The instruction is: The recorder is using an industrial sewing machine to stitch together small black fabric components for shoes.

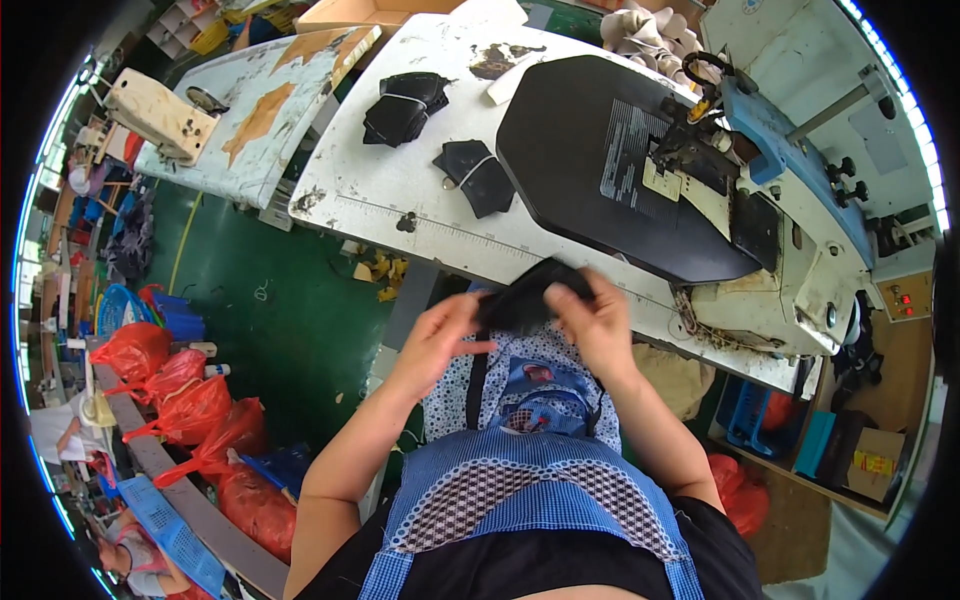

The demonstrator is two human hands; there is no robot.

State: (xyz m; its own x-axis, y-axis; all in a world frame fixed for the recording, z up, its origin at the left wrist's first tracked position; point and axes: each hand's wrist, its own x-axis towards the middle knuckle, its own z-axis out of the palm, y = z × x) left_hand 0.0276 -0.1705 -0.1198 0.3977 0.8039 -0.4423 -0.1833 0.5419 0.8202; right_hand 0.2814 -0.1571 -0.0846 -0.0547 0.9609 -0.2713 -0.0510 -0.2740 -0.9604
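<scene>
Right hand (598, 322) has the black piece (528, 302) pinched at its right edge, thumb on top. Left hand (440, 335) is at the opposite edge, fingers partly spread; motion blur there, can't tell if it's closed on the piece. The piece sits between the hands, over the lap, just off the near edge of the white worktable (385, 222). Likely held from both sides to keep something floppy flat and under control.

Just beyond the grip: a small banded black bundle (478, 180), with a larger black bundle (405, 108) farther out and left. Bands presumably keep each stack together (both within easy reach). Black plate (590, 150) is ahead-right, leading to the machine head (700, 165).

Containers, left of the grip and lower: red plastic bags (195, 405) in a row, knotted or bunched, contents hidden. Blue bin (182, 320) behind them; can't see inside. Right of the grip, below the table: blue crate (745, 425) with something red in it, then an open cardboard box (878, 452) showing a yellow-and-red label.
</scene>
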